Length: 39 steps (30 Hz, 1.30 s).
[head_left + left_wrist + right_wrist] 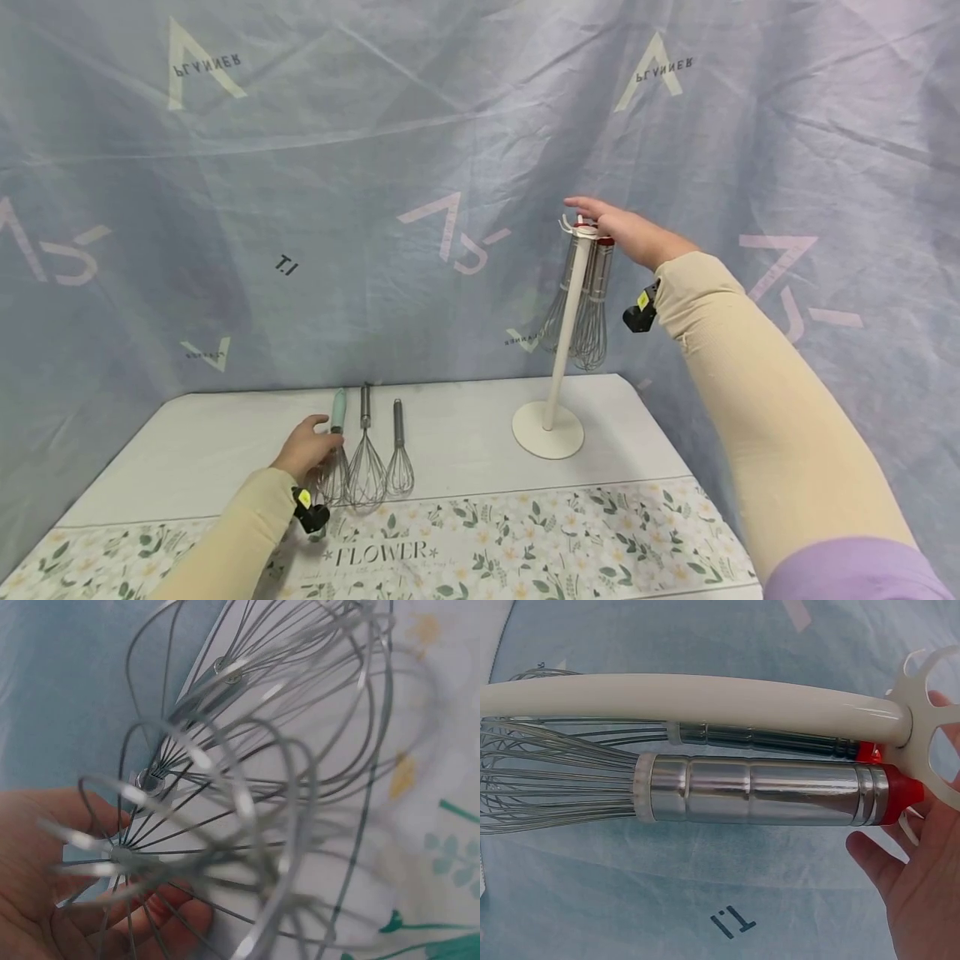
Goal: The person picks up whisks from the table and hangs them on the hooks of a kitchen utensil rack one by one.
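Observation:
My left hand [307, 446] is at the neck of a whisk with a mint-green handle [339, 408], at the left of the table. In the left wrist view, bent fingers [187, 915] show behind its blurred wire loops [285, 855]; whether they hold it I cannot tell. Just right of it lie a longer metal whisk [367, 467] and a smaller one [399, 467]. My right hand [618, 229] reaches over the top of a cream whisk stand [562, 358], thumb apart from the other fingers. Metal whisks with red handle ends [765, 789] hang there, wires down.
The stand's round base [549, 442] rests on the right part of the white table [465, 433]. A flower-printed band [525, 533] crosses the table's near side. Behind everything hangs a blue-grey curtain [375, 208], close to the table's back edge.

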{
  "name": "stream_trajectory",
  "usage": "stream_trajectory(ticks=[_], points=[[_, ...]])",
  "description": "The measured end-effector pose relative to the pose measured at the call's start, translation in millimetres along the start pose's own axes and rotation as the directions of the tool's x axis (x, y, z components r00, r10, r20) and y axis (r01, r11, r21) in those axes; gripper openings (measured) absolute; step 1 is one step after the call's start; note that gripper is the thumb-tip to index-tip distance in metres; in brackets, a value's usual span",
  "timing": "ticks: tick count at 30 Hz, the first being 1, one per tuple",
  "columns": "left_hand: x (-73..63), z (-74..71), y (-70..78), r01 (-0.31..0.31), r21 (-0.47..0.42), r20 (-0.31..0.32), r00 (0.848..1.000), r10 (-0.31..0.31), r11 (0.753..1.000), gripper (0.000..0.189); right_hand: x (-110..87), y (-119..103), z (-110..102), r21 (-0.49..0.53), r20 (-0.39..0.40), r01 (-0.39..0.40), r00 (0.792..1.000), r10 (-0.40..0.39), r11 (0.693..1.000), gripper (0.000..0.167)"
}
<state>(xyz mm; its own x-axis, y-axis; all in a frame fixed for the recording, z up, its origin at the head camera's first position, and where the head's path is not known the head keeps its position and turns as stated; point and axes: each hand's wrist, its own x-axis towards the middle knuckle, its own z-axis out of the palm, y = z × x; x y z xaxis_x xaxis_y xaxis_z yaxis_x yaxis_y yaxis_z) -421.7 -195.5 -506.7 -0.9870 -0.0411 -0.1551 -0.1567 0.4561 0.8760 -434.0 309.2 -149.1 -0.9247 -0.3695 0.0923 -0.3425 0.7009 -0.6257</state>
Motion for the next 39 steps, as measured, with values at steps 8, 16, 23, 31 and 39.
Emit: stream_trajectory(ticks=[8,16,23,31,39], points=[[-1.8,-2.0,2.4,-0.005,-0.007,-0.001,1.000,0.005,1.000,0.074,-0.8,-1.2,2.0,0.013,-0.019,-0.004,1.000,0.004,1.000,0.070],[1.8,-2.9,2.6,-0.021,-0.002,-0.024,0.999,0.021,1.000,0.072,-1.4,1.5,5.1,0.009,-0.028,0.001,1.000,0.000,1.000,0.070],[4.4,-3.9,6.3,-0.047,-0.030,-0.047,0.998,0.045,0.998,0.065,-3.0,3.5,4.1,-0.022,-0.050,0.005,0.999,-0.006,1.000,0.071],[2.7,-4.0,7.2,-0.061,-0.035,-0.085,0.995,0.058,0.998,0.059,-4.1,3.5,2.8,-0.047,-0.063,0.013,0.998,-0.016,0.999,0.070],[2.0,-6.4,11.2,-0.076,-0.017,-0.122,0.990,0.074,0.997,0.055,-5.8,1.7,3.9,-0.039,-0.055,0.005,0.998,-0.007,0.999,0.069]])
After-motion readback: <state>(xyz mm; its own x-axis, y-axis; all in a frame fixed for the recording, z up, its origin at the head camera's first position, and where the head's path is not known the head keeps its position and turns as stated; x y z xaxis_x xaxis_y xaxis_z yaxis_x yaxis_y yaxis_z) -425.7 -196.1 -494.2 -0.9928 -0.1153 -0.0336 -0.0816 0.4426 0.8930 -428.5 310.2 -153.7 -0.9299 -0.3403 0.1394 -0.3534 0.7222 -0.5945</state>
